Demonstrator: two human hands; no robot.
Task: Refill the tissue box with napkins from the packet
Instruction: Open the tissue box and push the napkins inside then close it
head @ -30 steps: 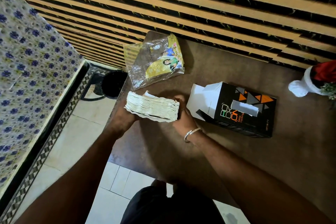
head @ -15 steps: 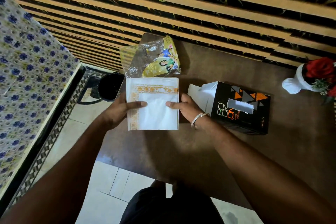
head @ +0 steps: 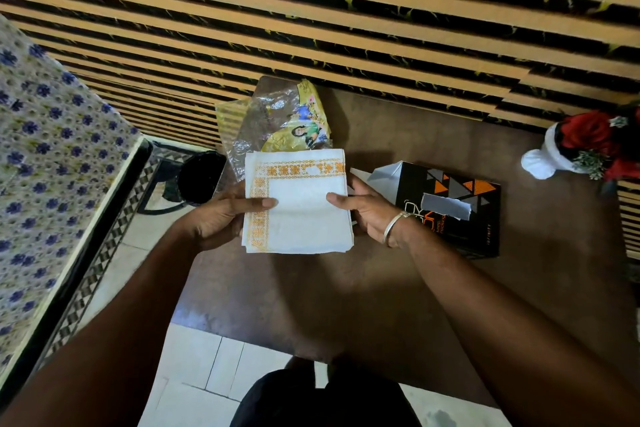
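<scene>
You have the stack of napkins (head: 298, 204) flat between both hands, its broad white face turned up toward you, with an orange patterned border running along the top and down the left edge. Your left hand (head: 221, 215) clamps the stack's left side, thumb lying across the top sheet and the other fingers hidden beneath. Your right hand (head: 367, 210) grips the right side the same way, thumb pressed on top and fingers curled under; a thin metal bangle (head: 393, 229) sits at that wrist. The stack is held above the brown table (head: 346, 288), near its left end.

Just beyond the napkins' far edge lies the packet (head: 280, 121), a crumpled clear-and-yellow plastic wrapper, flattened on the tabletop and partly overlapped in view by the stack. To your right, just beside your right hand, the tissue box (head: 450, 208) rests on the table: black with orange and grey triangles, its dispensing slot facing up and its white end flaps (the end nearest the napkins) standing open.

Farther right, a white vase of red flowers (head: 585, 146) sits at the table's far edge. A slatted wall (head: 346, 28) runs behind the table, and a black bin (head: 201, 178) stands on the tiled floor at the left.
</scene>
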